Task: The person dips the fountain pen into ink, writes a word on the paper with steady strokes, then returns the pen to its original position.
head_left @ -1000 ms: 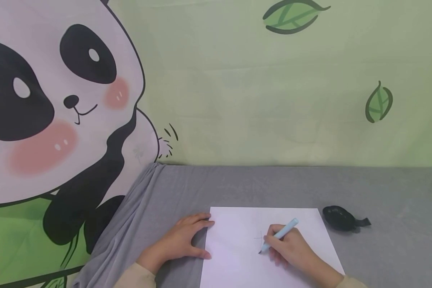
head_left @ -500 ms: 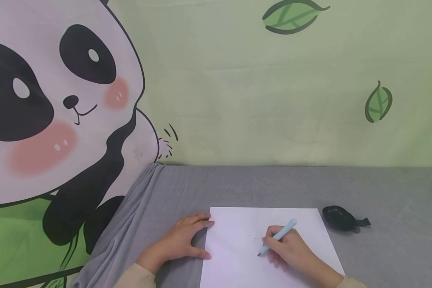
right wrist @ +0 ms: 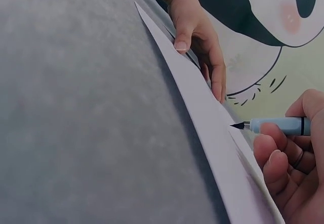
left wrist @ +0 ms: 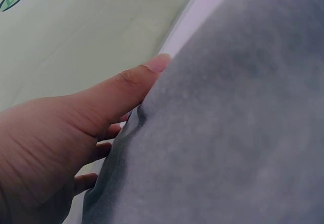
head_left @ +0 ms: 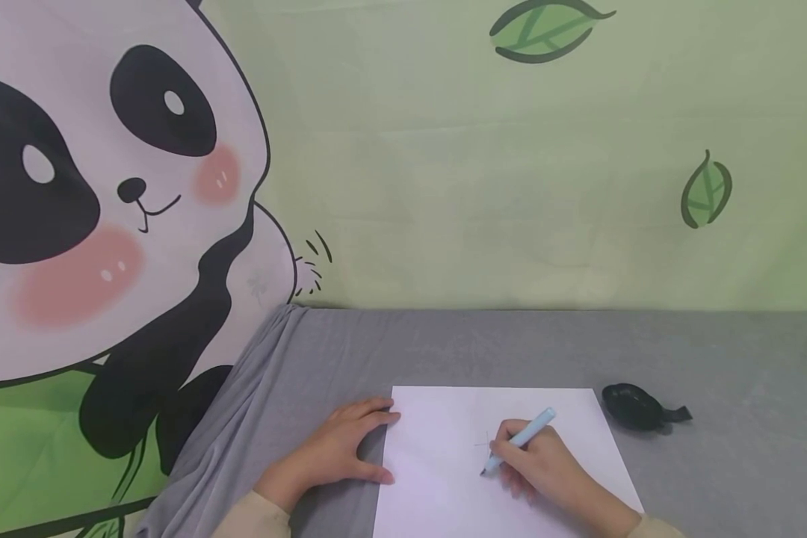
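Note:
A sheet of white paper (head_left: 430,463) lies on the grey cloth, with a small faint cross of thin lines (head_left: 487,442) drawn near its middle. My right hand (head_left: 538,459) pinches a light blue pen (head_left: 530,432) between thumb and fingers, its top end leaning up to the right. In the right wrist view the dark pointed tip of the pen (right wrist: 238,126) shows close over the paper. My left hand (head_left: 339,448) rests at the left edge of the sheet, fingers spread, thumb and fingertips on the border. The left wrist view shows this thumb (left wrist: 126,82) reaching to the paper's edge.
A shiny black rounded object with a narrow tail-like end (head_left: 635,409) lies just right of the paper's far right corner. Grey cloth (head_left: 498,347) covers the table. Behind it hangs a pale green backdrop (head_left: 444,187) printed with a panda (head_left: 168,172) and leaves.
The pen tip has shifted very slightly left on the paper, dipping toward me and then back up a little. My left hand has stayed still at the paper's edge.

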Demonstrator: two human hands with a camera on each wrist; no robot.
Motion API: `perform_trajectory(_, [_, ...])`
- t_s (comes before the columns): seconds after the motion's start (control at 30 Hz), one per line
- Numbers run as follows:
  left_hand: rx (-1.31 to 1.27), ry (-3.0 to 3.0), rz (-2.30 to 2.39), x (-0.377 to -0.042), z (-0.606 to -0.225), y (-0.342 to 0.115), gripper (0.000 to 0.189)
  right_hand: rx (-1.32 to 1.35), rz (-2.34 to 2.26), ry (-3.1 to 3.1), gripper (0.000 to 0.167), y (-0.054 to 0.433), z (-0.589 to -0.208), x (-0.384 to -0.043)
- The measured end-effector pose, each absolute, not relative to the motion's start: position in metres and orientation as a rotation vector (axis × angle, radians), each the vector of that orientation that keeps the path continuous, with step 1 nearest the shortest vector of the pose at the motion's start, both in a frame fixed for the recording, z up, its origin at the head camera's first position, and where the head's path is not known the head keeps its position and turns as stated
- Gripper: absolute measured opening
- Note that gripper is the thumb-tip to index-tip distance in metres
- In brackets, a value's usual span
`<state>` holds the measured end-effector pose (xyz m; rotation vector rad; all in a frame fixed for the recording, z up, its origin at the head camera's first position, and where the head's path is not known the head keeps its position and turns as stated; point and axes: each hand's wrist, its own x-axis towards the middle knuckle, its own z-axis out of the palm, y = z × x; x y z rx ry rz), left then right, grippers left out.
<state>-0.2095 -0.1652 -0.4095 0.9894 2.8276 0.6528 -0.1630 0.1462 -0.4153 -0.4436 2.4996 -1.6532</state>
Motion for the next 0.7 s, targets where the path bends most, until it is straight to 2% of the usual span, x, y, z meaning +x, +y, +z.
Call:
perform_trajectory(0.3, [0.998,2.831,0.652,-0.209,-0.409,-0.165,0.079,-0.397,-1.709,2.509,0.022,0.149,-0.410,-0.166])
perform_trajectory(0.7, [1.002,2.822,0.659,-0.209,-0.410,-0.165,0.079,-0.107,-1.754,2.599,0.017,0.159,-0.402,-0.175])
